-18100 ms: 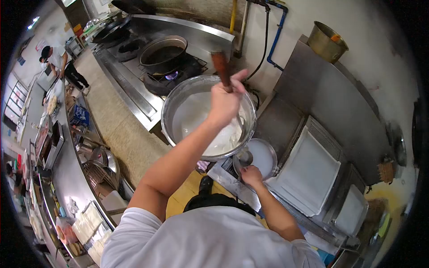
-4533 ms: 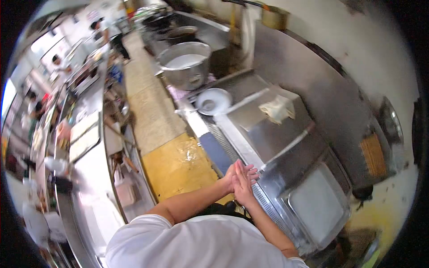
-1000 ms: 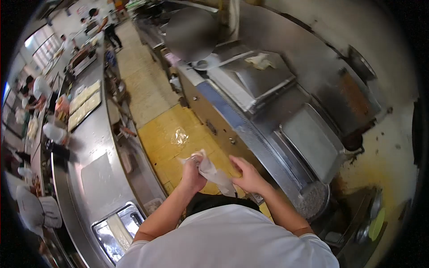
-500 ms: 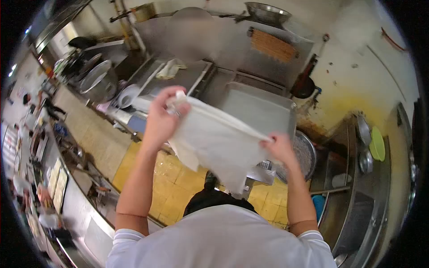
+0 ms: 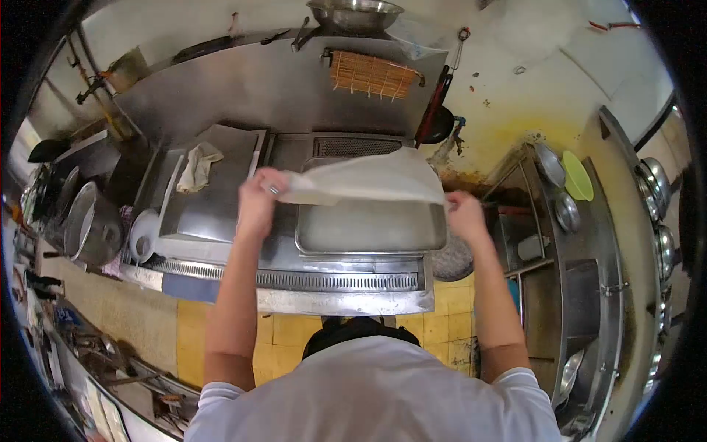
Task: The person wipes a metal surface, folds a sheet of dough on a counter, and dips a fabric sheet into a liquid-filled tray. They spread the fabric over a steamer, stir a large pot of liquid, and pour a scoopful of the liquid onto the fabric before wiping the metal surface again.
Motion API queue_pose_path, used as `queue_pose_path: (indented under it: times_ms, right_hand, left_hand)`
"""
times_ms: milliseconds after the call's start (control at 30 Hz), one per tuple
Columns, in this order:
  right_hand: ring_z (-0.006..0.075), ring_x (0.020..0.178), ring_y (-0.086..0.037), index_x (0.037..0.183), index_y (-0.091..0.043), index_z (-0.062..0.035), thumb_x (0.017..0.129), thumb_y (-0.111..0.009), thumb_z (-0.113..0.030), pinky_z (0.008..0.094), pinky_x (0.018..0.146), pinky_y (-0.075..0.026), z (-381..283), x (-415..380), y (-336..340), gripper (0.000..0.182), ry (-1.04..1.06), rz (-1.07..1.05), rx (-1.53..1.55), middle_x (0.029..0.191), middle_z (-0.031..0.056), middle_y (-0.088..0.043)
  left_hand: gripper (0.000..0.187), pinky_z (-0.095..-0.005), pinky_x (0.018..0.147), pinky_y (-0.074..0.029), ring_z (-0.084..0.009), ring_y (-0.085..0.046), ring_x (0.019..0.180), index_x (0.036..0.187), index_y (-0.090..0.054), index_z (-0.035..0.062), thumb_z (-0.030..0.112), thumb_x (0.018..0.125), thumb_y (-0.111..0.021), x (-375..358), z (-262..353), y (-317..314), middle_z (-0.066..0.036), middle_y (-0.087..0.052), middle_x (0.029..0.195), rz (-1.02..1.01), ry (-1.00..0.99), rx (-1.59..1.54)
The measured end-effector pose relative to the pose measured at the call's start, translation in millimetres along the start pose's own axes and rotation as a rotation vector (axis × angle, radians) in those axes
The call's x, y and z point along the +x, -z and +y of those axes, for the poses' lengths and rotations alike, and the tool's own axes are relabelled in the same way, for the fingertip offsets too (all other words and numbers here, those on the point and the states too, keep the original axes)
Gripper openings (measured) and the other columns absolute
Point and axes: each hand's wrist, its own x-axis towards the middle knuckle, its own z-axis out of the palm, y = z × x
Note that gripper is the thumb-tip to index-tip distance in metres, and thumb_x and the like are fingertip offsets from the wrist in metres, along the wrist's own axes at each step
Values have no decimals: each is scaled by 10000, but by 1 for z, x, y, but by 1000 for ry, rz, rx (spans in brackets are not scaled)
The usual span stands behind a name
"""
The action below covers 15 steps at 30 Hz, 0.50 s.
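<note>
My left hand [image 5: 258,199] pinches one corner of a white cloth [image 5: 379,177], and a ring shows on a finger. Closed on the opposite corner is my right hand [image 5: 464,212]. Pulled wide between the two hands, the cloth billows out away from me. It overlaps the far half of a rectangular metal tray [image 5: 368,250], whose pale, whitish inside shows below the cloth's near edge. The tray sits on a stainless steel counter [image 5: 346,302] with a slotted strip along its front.
Left on the counter lie a crumpled cream cloth [image 5: 197,166] on a metal lid [image 5: 210,206] and a white bowl [image 5: 145,236]. A large metal pot [image 5: 92,225] stands further left. Right of the tray is a round basin [image 5: 451,259]; beyond it, a steel shelf unit [image 5: 589,295] holds a green basin [image 5: 577,177].
My view has turned to face the counter squarely. The white cloth, hanging before my body over the floor, has swung forward over the tray; both hands have kept their corners.
</note>
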Motion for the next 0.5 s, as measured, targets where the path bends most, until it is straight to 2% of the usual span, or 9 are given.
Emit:
queue_pose_path:
  times_ms: [33,67,100,133,167,200,300,400,500]
  right_hand:
    - [396,995,-711,1134,-725,-12,834,-629,-85,431,918,-562,-22,-11,-6,324,-70,-49,-67,1025,251,-729]
    - [411,1021,-707,1156,-717,-5,824,-620,-93,449,958,-560,-53,-21,-13,357,-139,-97,-135,1044,262,-725]
    - [410,1083,-682,1199,-693,2,820,-623,-96,455,994,-543,-40,-22,-46,398,-86,-174,-162,1126,267,-703]
    - [408,1144,-658,1242,-669,9,817,-626,-99,462,1029,-525,-23,-23,-81,441,-35,-252,-189,1209,273,-681]
    - [404,1224,-606,1284,-644,5,815,-628,-97,457,1078,-483,-30,-32,-101,481,19,-247,-162,1304,269,-631]
    - [399,1304,-554,1327,-618,1,813,-630,-95,452,1126,-442,-40,-39,-120,522,72,-243,-135,1399,265,-581]
    - [388,1394,-460,1359,-597,-23,810,-620,-78,442,1185,-371,-32,-37,-173,553,287,-277,-370,1483,245,-512]
    - [380,1345,-518,1335,-621,-36,812,-609,-76,436,1190,-360,-34,-33,-179,524,69,-489,-411,1469,241,-528]
    - [398,1319,-546,1344,-632,-57,861,-575,-95,462,1115,-442,-61,-17,-160,487,54,-609,-506,1415,226,-586]
  left_hand:
    - [20,-288,828,-506,-122,-629,865,857,-709,42,29,867,-698,0,-31,-7,-36,-708,882,-91,-37,137]
    - [62,-313,827,-534,-141,-670,868,907,-752,16,52,867,-721,-4,-50,-15,-68,-751,912,-145,10,335]
    - [145,-328,817,-548,-154,-688,875,974,-778,11,99,864,-746,-1,-98,-16,-90,-770,942,-210,19,439]
    - [178,-351,826,-560,-229,-727,890,995,-794,40,161,869,-756,-3,-124,-19,-138,-775,986,-330,39,547]
    - [198,-405,859,-557,-323,-723,913,957,-811,93,266,872,-767,-6,-151,-23,-169,-757,980,-371,-67,689]
    - [205,-427,874,-549,-344,-711,926,942,-812,99,286,871,-767,-8,-174,-25,-174,-751,975,-428,-109,783]
    - [246,-487,921,-512,-377,-666,966,934,-808,111,342,880,-745,-10,-207,-32,-175,-729,943,-605,-194,1069]
    - [238,-480,911,-523,-390,-677,984,996,-789,101,309,901,-725,-13,-219,-31,-172,-741,972,-594,-270,1104]
    - [256,-506,898,-525,-404,-683,979,1119,-751,112,265,926,-683,-5,-240,-20,-194,-735,990,-666,-365,1022]
